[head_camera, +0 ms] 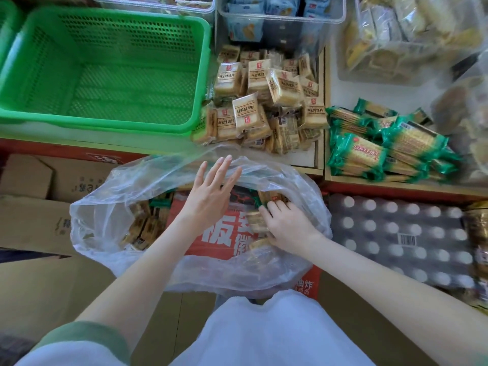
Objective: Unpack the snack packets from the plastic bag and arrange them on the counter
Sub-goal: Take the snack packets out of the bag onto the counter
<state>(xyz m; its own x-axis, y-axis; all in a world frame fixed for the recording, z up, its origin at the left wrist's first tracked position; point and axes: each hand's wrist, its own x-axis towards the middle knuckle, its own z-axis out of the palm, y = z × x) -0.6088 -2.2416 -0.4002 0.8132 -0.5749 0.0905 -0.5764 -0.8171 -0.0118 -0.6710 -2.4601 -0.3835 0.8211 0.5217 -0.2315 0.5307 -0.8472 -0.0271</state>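
Forearms, both bare, reach forward from a person in a pale top. Just ahead of them a clear plastic bag (111,215) lies open and crumpled on a red printed carton (219,233).

The right hand (290,225) is inside the bag's mouth, knuckles up, fingers curled down around a few tan snack packets (254,220). The left hand (211,186) is released, with its fingers straight and spread, reaching over the bag toward its far rim; whether it touches the plastic is unclear. More packets (144,225) lie heaped in the left side of the bag, seen through the film.

Brown cardboard boxes (31,223) sit to the left of the bag, and a shrink-wrapped pack of bottles (396,239) sits to the right.

Beyond the bag is the counter (307,154), white with a wooden edge. A loose pile of tan packets (264,101) rests on it straight ahead, and a pile of green-wrapped packets (383,146) lies just to the right, past a wooden divider. A green perforated basket (105,70) stands to the left of the tan pile. Farthest back, clear bins (280,19) hold blue and yellow wrapped snacks.
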